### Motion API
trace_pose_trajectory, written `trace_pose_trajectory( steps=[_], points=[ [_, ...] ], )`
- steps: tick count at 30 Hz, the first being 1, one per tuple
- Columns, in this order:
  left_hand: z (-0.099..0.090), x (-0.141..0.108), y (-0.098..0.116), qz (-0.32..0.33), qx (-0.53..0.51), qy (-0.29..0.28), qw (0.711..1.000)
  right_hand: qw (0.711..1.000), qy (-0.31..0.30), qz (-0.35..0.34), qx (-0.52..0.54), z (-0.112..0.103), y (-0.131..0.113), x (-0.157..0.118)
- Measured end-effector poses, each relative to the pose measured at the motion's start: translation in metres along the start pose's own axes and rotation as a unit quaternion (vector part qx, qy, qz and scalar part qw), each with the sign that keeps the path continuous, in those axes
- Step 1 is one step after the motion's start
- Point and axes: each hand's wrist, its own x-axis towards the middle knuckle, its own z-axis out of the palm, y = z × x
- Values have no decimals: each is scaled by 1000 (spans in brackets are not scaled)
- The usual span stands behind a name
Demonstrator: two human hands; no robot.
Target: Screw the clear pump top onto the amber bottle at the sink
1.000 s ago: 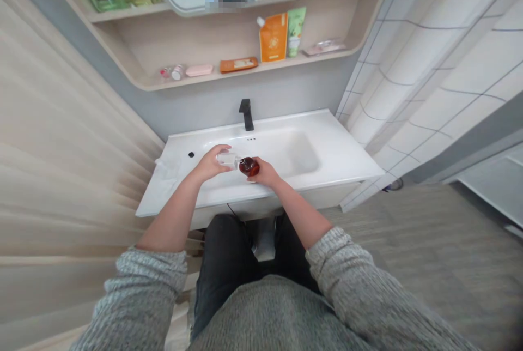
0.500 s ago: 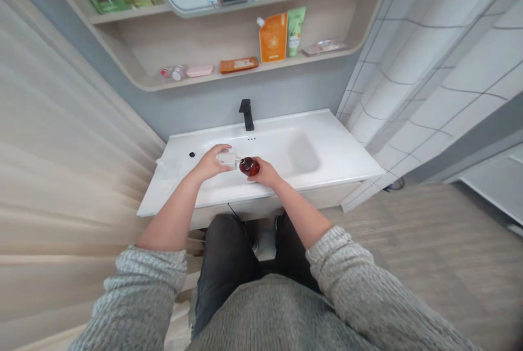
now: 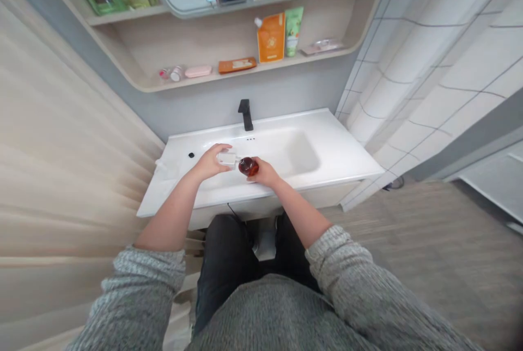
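Observation:
My left hand (image 3: 210, 162) is closed around a small clear bottle (image 3: 227, 159), which it holds over the white basin. My right hand (image 3: 265, 172) grips a round amber bottle (image 3: 248, 166) by its lower part. The two bottles meet end to end between my hands, and their join is small and hard to make out. Neither bottle touches the sink.
A white vanity sink (image 3: 286, 155) lies under my hands, with a black faucet (image 3: 245, 114) behind it and a small black knob (image 3: 191, 155) at left. A curved wooden shelf (image 3: 245, 74) above holds toiletries. A white cloth (image 3: 164, 166) lies on the sink's left edge.
The view has shifted slightly. My hands and both bottles stay in about the same place.

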Motion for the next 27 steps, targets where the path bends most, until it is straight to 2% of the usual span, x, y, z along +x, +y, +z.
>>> trace_pose_trajectory(
  steps=[27],
  points=[
    [-7, 6, 22, 43, 76, -14, 996, 1000, 10, -2, -3, 0, 2, 1]
  ],
)
